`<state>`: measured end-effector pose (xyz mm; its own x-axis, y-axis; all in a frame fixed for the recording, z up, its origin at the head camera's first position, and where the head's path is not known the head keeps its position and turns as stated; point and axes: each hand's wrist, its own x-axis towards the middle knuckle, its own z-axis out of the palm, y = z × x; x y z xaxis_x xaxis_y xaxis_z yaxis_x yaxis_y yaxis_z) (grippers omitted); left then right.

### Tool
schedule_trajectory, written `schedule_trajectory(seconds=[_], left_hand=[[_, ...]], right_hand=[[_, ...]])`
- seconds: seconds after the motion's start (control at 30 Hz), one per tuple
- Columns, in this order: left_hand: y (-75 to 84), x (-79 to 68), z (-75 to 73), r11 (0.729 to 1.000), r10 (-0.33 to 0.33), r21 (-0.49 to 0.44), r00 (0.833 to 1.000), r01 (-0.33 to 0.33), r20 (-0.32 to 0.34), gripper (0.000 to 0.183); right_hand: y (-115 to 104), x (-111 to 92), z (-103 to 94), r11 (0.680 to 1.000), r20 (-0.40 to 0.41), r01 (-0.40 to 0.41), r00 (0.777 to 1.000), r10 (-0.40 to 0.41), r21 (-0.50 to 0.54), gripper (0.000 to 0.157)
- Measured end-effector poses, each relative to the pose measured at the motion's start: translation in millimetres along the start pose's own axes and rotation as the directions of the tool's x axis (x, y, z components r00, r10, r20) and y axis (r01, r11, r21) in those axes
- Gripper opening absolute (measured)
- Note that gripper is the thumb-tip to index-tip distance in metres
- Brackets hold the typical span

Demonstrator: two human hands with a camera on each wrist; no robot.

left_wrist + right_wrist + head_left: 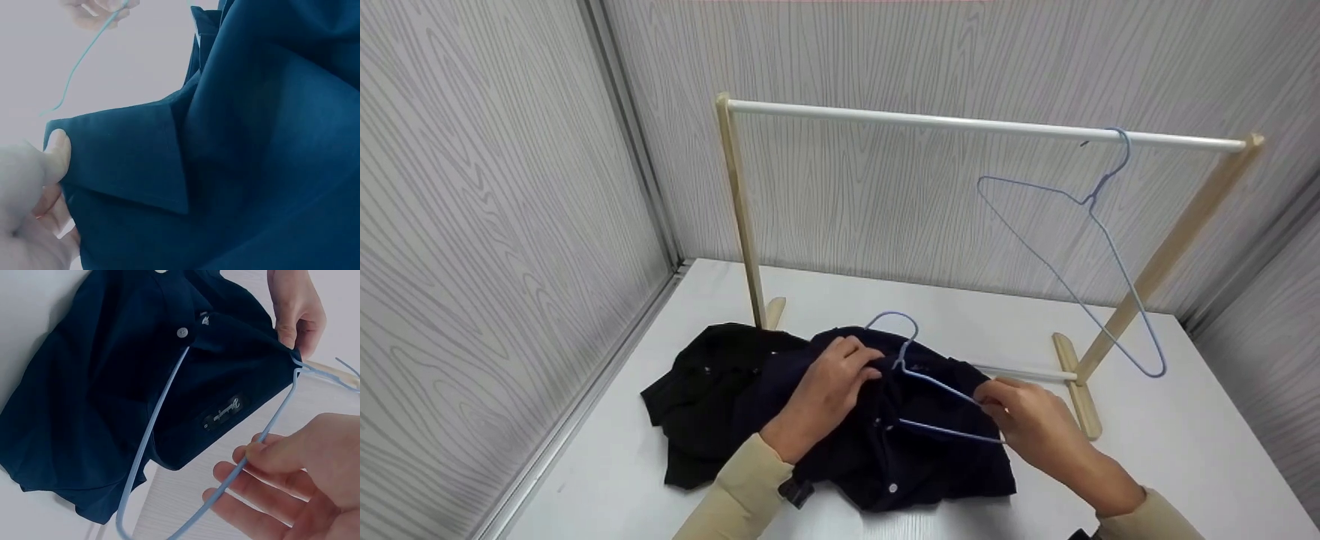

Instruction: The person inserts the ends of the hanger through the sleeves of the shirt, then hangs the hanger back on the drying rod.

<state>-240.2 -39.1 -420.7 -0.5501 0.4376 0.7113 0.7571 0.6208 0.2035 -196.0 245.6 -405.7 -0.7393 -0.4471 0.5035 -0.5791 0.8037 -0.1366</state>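
Observation:
A dark navy shirt (915, 465) with light buttons lies on the table, its collar (124, 157) folded over. My left hand (829, 390) pinches the collar edge between thumb and fingers. With my right hand (1031, 420) I hold a blue wire hanger (143, 439) by one sloping arm, thumb against the wire. Part of that hanger is inside the shirt's neck opening, hidden by cloth; the hook stands up beside my left hand. A label (222, 412) shows inside the neck in the right wrist view.
A black garment (697, 412) lies left of the navy shirt, partly under it. Behind stands a rack with wooden posts (742, 217) and a white rail (915, 118). Another blue wire hanger (1042, 259) hangs at the rail's right end. Patterned panels (510, 225) wall in the white table (1192, 457).

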Motion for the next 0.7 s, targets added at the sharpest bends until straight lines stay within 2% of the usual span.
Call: schedule_trajectory(seconds=[0.17,0.37,0.5,0.57,0.7], left_hand=[[-3.1,0.4,-3.5,0.999,-0.028,-0.019,0.999,0.027,-0.039,0.015],[-5.8,1.2,-9.4,0.997,-0.078,-0.026,0.996,0.077,-0.046,0.014],[-8.2,2.6,-13.7,0.994,-0.104,-0.021,0.993,0.103,-0.057,0.014],[-9.3,3.3,-15.7,0.994,-0.111,-0.013,0.992,0.111,-0.062,0.013],[-10.8,5.2,-18.1,0.993,-0.119,-0.017,0.989,0.118,-0.088,0.011]], right_hand=[[8,-6,1.1,0.998,0.01,-0.059,0.998,0.058,0.038,0.022],[21,-17,5.6,0.99,0.015,-0.104,0.995,0.104,0.09,0.022],[30,-25,10.9,0.975,0.064,-0.165,0.985,0.157,0.15,0.018],[34,-28,13.7,0.958,0.103,-0.206,0.977,0.189,0.202,0.014],[41,-34,17.5,0.896,0.177,-0.317,0.946,0.273,0.313,0.006]])
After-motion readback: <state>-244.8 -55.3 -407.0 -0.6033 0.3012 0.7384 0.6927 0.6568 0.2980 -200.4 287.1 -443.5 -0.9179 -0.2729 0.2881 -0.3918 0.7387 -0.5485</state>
